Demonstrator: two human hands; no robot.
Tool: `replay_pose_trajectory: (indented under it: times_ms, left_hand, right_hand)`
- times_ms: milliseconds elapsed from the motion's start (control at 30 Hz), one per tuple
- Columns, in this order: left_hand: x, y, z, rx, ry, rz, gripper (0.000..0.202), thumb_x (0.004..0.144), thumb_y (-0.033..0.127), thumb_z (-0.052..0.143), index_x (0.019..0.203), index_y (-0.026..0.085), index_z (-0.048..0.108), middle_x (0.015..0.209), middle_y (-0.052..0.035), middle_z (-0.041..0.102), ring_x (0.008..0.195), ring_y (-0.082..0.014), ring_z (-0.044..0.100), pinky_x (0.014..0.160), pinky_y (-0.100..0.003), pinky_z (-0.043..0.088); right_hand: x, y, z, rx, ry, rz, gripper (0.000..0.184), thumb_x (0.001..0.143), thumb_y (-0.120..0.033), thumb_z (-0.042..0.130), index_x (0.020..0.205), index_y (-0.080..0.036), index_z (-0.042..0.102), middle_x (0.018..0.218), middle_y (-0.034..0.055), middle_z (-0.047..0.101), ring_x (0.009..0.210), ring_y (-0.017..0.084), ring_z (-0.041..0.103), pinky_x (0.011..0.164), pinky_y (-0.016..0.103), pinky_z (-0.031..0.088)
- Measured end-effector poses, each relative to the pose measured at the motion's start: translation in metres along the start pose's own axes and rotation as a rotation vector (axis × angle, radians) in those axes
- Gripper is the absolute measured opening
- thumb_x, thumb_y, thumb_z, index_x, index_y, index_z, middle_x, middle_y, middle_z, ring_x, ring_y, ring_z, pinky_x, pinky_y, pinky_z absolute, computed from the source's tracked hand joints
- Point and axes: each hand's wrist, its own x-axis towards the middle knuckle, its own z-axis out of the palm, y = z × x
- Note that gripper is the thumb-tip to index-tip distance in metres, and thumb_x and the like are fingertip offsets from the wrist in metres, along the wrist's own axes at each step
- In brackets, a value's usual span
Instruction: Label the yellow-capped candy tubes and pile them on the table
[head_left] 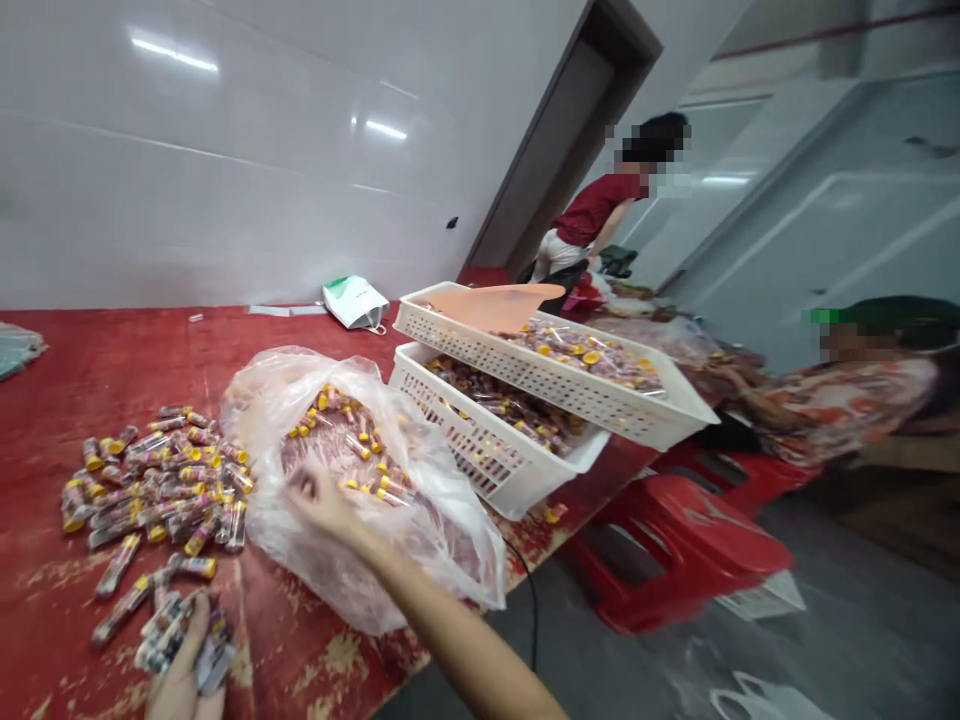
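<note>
In my head view, the left hand sits at 7 o'clock, closed around a bunch of yellow-capped packets at the table's near edge. The right hand is over the clear plastic bag at 6 o'clock, fingers curled inward; I cannot tell whether they pinch anything. More packets lie inside the bag, and a loose heap lies at 9 o'clock, just beside it. Two white slotted crates stand at 2 o'clock, the upper one resting tilted across the lower, both filled with wrapped packets. The red table is worn in pale patches along its edge. A paper bag stands against the white tiled wall at 12 o'clock. Red stools stand on the grey floor at 4 o'clock. One co-worker is at 1 o'clock, and another is at 3 o'clock.
</note>
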Motion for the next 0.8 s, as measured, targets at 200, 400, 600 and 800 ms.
replay_pose_trajectory:
  times_ms: [200, 400, 600, 800]
  left_hand:
    - [-0.013, -0.01, 0.017, -0.12, -0.067, 0.043, 0.016, 0.071, 0.011, 0.076, 0.082, 0.016, 0.066, 0.081, -0.0018, 0.07, 0.072, -0.0134, 0.067, 0.065, -0.021, 0.055]
    - [-0.022, -0.012, 0.01, -0.196, 0.05, 0.347, 0.041, 0.046, 0.018, 0.092, 0.078, 0.015, 0.066, 0.078, 0.0011, 0.068, 0.069, -0.0111, 0.063, 0.066, -0.022, 0.051]
    - [-0.02, -0.012, 0.005, -0.092, 0.213, 0.558, 0.04, 0.044, 0.028, 0.092, 0.073, 0.015, 0.067, 0.071, 0.0026, 0.066, 0.066, -0.0103, 0.06, 0.067, -0.023, 0.048]
    - [-0.023, -0.006, 0.008, -0.133, 0.167, 0.344, 0.047, 0.043, 0.029, 0.093, 0.078, 0.014, 0.066, 0.073, 0.0, 0.068, 0.063, -0.0121, 0.063, 0.061, -0.024, 0.051]
  right_hand:
    - [-0.106, -0.018, 0.075, 0.647, -0.071, 0.045, 0.012, 0.075, -0.027, 0.073, 0.077, -0.018, 0.065, 0.075, -0.0023, 0.064, 0.063, 0.01, 0.056, 0.056, 0.019, 0.043]
    - [-0.108, -0.017, 0.076, 0.834, -0.048, 0.125, 0.018, 0.074, -0.028, 0.073, 0.087, -0.019, 0.065, 0.079, -0.0003, 0.064, 0.071, 0.013, 0.059, 0.066, 0.023, 0.048]
    - [-0.11, -0.022, 0.075, 0.877, -0.084, 0.148, 0.021, 0.079, -0.037, 0.071, 0.086, -0.018, 0.064, 0.069, -0.0029, 0.057, 0.057, 0.009, 0.049, 0.056, 0.021, 0.043]
    - [-0.114, -0.03, 0.058, 0.894, -0.197, 0.078, 0.044, 0.071, -0.03, 0.079, 0.111, -0.022, 0.062, 0.096, 0.0022, 0.066, 0.08, 0.015, 0.061, 0.072, 0.025, 0.05]
